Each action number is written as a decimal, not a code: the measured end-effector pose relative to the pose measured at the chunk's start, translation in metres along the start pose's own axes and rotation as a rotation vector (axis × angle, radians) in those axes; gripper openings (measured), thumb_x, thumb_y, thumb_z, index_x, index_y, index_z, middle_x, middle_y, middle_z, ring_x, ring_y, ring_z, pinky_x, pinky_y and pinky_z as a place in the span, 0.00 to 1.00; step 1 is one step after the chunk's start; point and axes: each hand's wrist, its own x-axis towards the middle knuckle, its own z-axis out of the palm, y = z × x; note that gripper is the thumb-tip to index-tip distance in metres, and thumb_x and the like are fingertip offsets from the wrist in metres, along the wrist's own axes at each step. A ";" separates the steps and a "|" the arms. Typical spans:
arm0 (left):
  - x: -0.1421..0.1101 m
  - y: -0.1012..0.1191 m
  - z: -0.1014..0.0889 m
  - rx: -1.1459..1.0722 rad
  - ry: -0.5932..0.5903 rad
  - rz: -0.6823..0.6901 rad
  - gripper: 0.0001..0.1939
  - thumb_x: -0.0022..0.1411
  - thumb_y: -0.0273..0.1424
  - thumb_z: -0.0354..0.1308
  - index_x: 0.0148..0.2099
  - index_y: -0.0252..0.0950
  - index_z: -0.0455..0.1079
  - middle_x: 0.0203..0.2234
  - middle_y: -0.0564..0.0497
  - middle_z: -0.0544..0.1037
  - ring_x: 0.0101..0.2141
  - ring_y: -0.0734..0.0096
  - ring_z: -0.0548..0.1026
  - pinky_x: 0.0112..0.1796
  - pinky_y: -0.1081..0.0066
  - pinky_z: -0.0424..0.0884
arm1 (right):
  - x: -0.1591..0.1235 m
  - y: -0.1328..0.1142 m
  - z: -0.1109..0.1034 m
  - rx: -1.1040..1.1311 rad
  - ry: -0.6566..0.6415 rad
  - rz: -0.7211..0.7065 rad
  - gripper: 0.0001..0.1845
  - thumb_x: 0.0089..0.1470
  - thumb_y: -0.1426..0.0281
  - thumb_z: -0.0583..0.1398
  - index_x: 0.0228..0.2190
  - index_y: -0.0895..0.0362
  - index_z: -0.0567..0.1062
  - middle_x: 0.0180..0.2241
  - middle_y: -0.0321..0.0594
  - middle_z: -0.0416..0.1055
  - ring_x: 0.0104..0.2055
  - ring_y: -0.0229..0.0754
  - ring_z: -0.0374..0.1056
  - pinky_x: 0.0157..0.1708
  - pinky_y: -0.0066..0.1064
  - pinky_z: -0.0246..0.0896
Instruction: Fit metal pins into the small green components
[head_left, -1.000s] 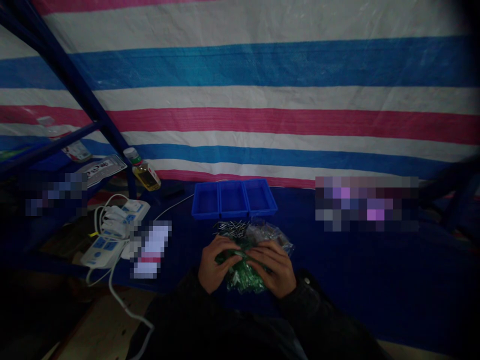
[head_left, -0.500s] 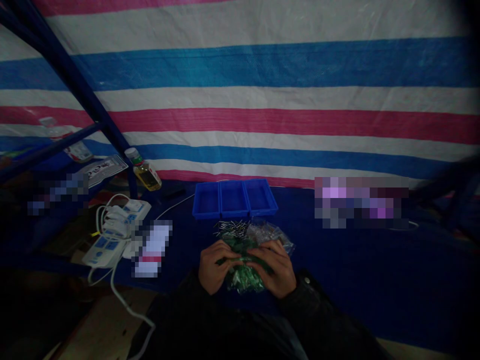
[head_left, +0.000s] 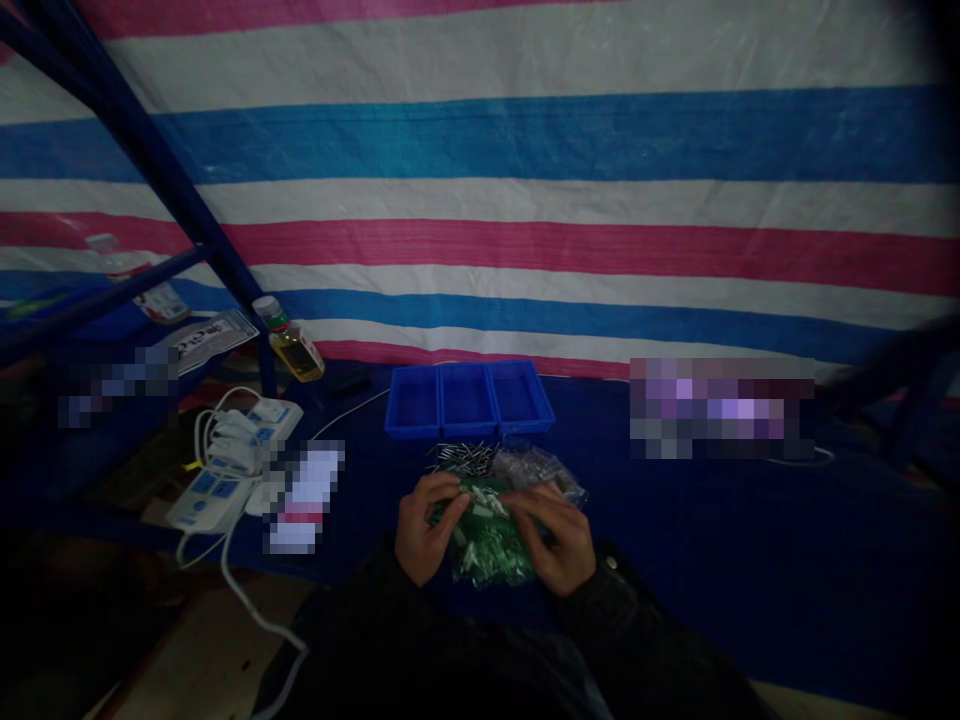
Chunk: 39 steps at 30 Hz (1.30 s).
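Navy cloth (head_left: 750, 560): three-bin tray (head_left: 466, 398); left hand (head_left: 427, 530), right hand (head_left: 555, 535) on green-filled bag (head_left: 487, 545).

legible text: none | packet (head_left: 212, 340): print too blurred | bottle (head_left: 297, 353): label too small

The bag (head_left: 487, 540) is glossy clear plastic, the trays (head_left: 465, 425) smooth blue plastic, the tarp (head_left: 525, 265) woven plastic.
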 end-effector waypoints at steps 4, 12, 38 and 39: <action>0.003 0.005 -0.004 -0.018 -0.113 0.026 0.08 0.69 0.31 0.59 0.44 0.38 0.80 0.37 0.46 0.82 0.39 0.63 0.80 0.43 0.65 0.76 | 0.002 0.000 0.001 0.014 0.017 -0.015 0.15 0.63 0.78 0.57 0.46 0.52 0.79 0.37 0.41 0.81 0.36 0.44 0.77 0.38 0.38 0.67; 0.006 0.017 -0.012 0.019 -0.193 0.095 0.13 0.70 0.32 0.54 0.48 0.39 0.80 0.45 0.43 0.79 0.45 0.59 0.79 0.47 0.61 0.75 | -0.002 0.004 0.002 -0.024 0.087 0.009 0.10 0.61 0.75 0.60 0.40 0.52 0.81 0.38 0.43 0.77 0.39 0.45 0.74 0.40 0.39 0.71; 0.106 0.006 -0.059 -0.218 0.217 -0.351 0.32 0.63 0.49 0.62 0.59 0.31 0.67 0.39 0.42 0.83 0.27 0.72 0.79 0.25 0.75 0.71 | -0.010 0.014 0.002 -0.029 0.118 0.125 0.07 0.65 0.72 0.57 0.34 0.56 0.74 0.29 0.39 0.69 0.32 0.42 0.67 0.34 0.35 0.62; 0.105 0.003 -0.059 -0.191 0.202 -0.372 0.35 0.64 0.48 0.61 0.64 0.32 0.62 0.40 0.41 0.83 0.28 0.71 0.79 0.27 0.74 0.72 | -0.009 0.014 0.002 -0.027 0.118 0.132 0.07 0.65 0.72 0.57 0.34 0.56 0.73 0.29 0.38 0.69 0.32 0.42 0.67 0.34 0.35 0.62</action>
